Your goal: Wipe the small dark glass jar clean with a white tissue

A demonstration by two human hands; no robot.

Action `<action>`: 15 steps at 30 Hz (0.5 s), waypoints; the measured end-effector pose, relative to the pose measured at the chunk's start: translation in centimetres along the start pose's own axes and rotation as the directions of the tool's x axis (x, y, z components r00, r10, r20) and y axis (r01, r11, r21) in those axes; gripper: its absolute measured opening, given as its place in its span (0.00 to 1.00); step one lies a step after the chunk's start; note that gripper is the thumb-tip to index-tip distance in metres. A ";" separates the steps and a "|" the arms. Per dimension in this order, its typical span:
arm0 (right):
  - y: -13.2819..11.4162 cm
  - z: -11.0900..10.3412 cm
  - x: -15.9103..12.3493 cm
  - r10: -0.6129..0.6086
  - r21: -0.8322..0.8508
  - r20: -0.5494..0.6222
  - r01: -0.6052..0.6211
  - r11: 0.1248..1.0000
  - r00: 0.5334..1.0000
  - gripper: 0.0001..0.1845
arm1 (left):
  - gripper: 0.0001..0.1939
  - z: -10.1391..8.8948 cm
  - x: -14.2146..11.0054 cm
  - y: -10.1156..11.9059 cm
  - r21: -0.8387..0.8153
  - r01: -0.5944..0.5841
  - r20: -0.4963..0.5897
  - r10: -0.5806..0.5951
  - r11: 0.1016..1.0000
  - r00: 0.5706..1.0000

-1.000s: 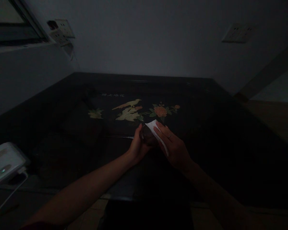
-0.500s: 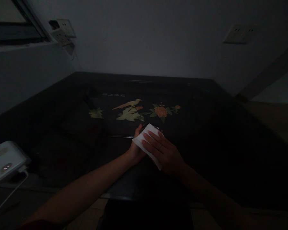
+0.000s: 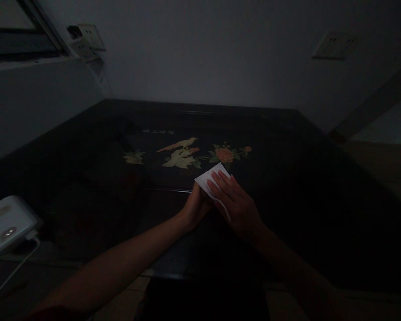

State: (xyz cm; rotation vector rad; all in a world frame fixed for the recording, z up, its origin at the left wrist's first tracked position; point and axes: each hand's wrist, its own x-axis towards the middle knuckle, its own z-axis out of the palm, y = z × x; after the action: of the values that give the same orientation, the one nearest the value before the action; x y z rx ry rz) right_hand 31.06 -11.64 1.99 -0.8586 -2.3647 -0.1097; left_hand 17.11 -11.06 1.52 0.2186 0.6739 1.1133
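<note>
The room is very dark. My left hand (image 3: 193, 208) is curled round a small dark object that is hidden between my hands; I cannot make out what it is. My right hand (image 3: 236, 206) lies over it with fingers stretched along a folded white tissue (image 3: 207, 179), pressing the tissue against the object. A ring shows on one finger of the right hand. Both hands rest near the front middle of a black lacquered table (image 3: 287, 178). Just beyond them on the tabletop is an inlaid bird and flower picture (image 3: 187, 154).
A white box-like device (image 3: 6, 223) with a cable sits at the table's left front corner. Wall sockets (image 3: 85, 38) are at the upper left by a window, another socket plate (image 3: 334, 44) at the upper right. Wooden floor (image 3: 381, 165) shows to the right.
My right hand swept the tissue leftward and toward me over the object, then back away to the far side. The left hand has kept its grip in place.
</note>
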 end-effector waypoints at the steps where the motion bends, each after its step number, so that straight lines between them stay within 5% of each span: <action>1: 0.1 0.0 0.0 0.015 0.001 -0.011 -0.015 1.000 1.000 0.26 | 0.18 0.0 0.1 0.1 0.005 -0.002 -0.013 0.002 1.000 1.000; 15: 0.6 0.0 -0.5 -0.055 0.040 0.019 0.054 0.998 0.998 0.23 | 0.21 0.5 0.3 1.4 -0.165 0.005 -0.108 -0.023 0.986 0.994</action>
State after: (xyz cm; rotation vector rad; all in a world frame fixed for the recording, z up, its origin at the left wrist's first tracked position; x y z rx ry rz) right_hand 31.75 -11.44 1.59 -0.7805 -2.4018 -0.0767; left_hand 16.43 -10.03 2.48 0.0118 0.6759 1.1669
